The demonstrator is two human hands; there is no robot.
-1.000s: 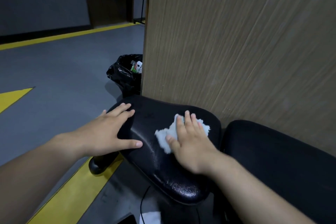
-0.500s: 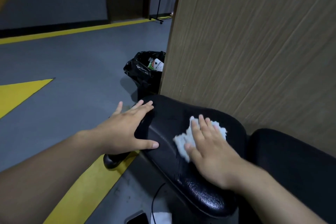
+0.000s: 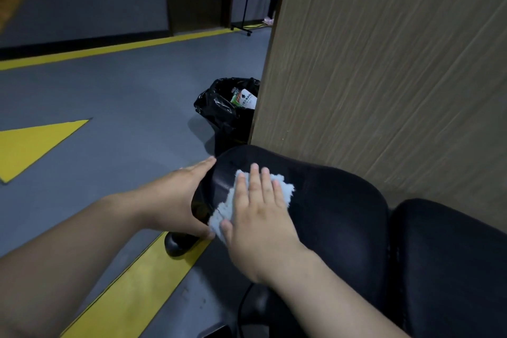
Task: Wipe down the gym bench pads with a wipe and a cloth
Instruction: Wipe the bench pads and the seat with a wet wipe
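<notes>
Your right hand [image 3: 260,222] lay flat, fingers straight, pressing the pale wipe [image 3: 285,191] onto the left end of the black seat pad [image 3: 334,211], likely so the whole palm spread the pressure. Your left hand [image 3: 178,195], fingers also straight, braced the pad's outer edge, seemingly to steady it. The pad's long axis ran from that narrow end rightward toward the second pad [image 3: 450,255], alongside the wooden panel [image 3: 384,63].

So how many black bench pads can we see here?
2. The first pad lies under the right hand and wipe; the second pad sits to its right, partly out of frame. Others may be hidden.
</notes>
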